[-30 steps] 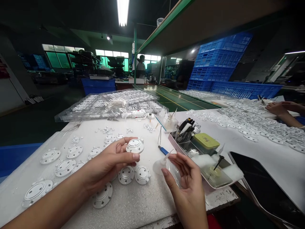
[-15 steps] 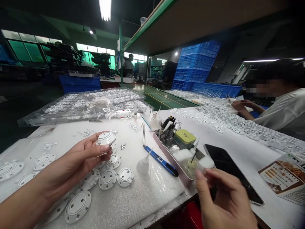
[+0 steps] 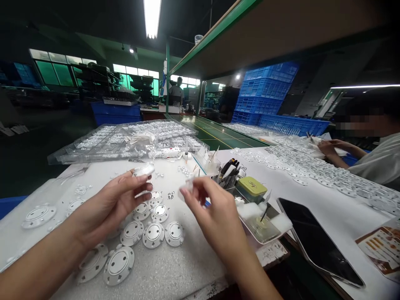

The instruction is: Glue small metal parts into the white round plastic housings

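Note:
My left hand point(image 3: 114, 200) pinches a small white round disc part point(image 3: 144, 169) between thumb and fingers, raised above the bench. Close by on the right, my right hand point(image 3: 215, 204) has its fingers curled. A blurred, translucent whitish thing, seemingly the small squeeze bottle point(image 3: 185, 190), shows at its fingertips, mostly hidden by the hand. Beneath and between both hands lie several white discs point(image 3: 153, 234) with dark diamond marks and two dark spots each. A little heap of shiny bits point(image 3: 170, 195) sits on the foam sheet point(image 3: 162, 271). The blue cutter point(image 3: 207, 203) is mostly covered by my right hand.
An organizer box point(image 3: 265, 239) holds tools, a green tin point(image 3: 251, 186) and a glue jar. Right of it lies a phone point(image 3: 318, 239). Part-filled trays point(image 3: 62, 157) stand at the back left. A co-worker point(image 3: 375, 158) sits at the right beside many discs.
My right hand has moved left from beside the organizer to near my left hand; the squeeze bottle is gone from its former spot. My left hand still holds the disc. The view has shifted.

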